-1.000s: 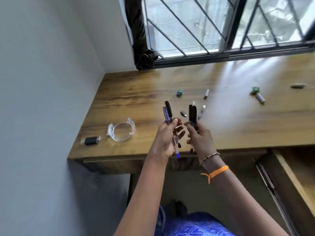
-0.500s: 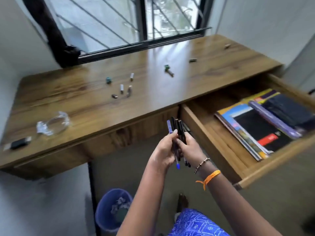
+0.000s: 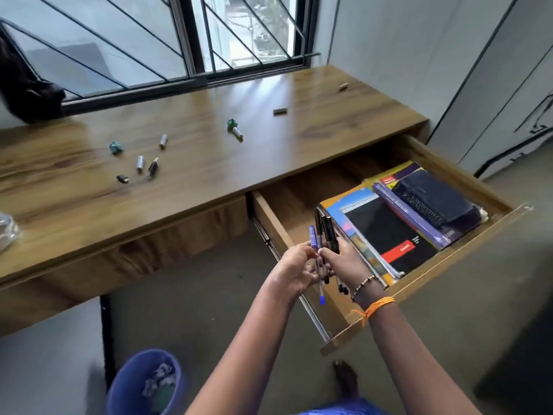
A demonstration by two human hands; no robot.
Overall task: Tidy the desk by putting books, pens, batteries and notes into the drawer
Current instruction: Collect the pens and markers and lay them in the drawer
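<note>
Both hands meet over the near left corner of the open drawer (image 3: 505,205), sharing a bundle of pens (image 3: 323,238). The right hand (image 3: 344,260) curls its fingers round the black pens, whose caps stand up above the fist. The left hand (image 3: 294,266) pinches the blue pen at the left of the bundle, its tip hanging below the fingers; how many pens there are in all is hard to tell, since the hands overlap. The bundle is held just above the bare wooden floor of the drawer, left of the books (image 3: 389,232), which lie stacked in the right part of the drawer with a dark one on top at the far right.

On the worktop (image 3: 209,175) several batteries (image 3: 140,164) lie scattered at the left centre, with more small items farther right towards the window (image 3: 191,37). A blue bin (image 3: 143,384) stands on the floor under the worktop, near left.
</note>
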